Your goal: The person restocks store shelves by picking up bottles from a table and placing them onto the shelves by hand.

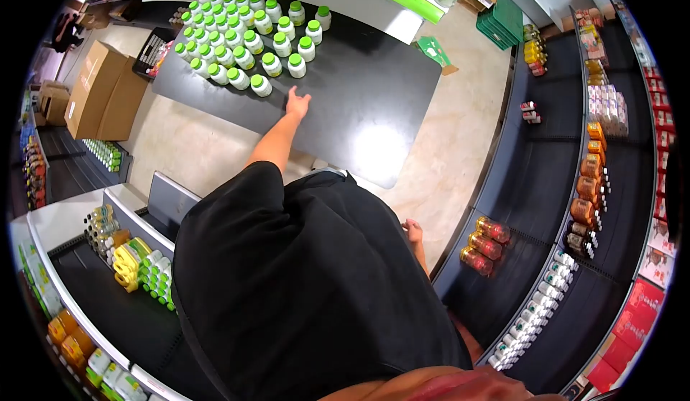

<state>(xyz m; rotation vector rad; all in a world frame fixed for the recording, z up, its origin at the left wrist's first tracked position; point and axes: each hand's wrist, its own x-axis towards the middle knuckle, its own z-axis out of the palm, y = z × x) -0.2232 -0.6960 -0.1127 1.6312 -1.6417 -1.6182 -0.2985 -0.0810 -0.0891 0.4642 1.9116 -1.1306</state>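
White bottles with green caps stand upright in close rows on the dark table, looser towards the right side of the group. My left hand reaches over the table just in front of the nearest bottles. Its fingers are apart and hold nothing; whether they touch the tabletop I cannot tell. Nearest to it are the front bottle and another bottle a little farther back. My right hand hangs low beside my body, partly hidden by the black shirt, its fingers loosely bent with nothing visible in them.
Large cardboard boxes and a black crate stand left of the table. Dark shelves with bottles and jars run along the right. A lower-left shelf holds yellow bottles. Green crates are stacked at the back right.
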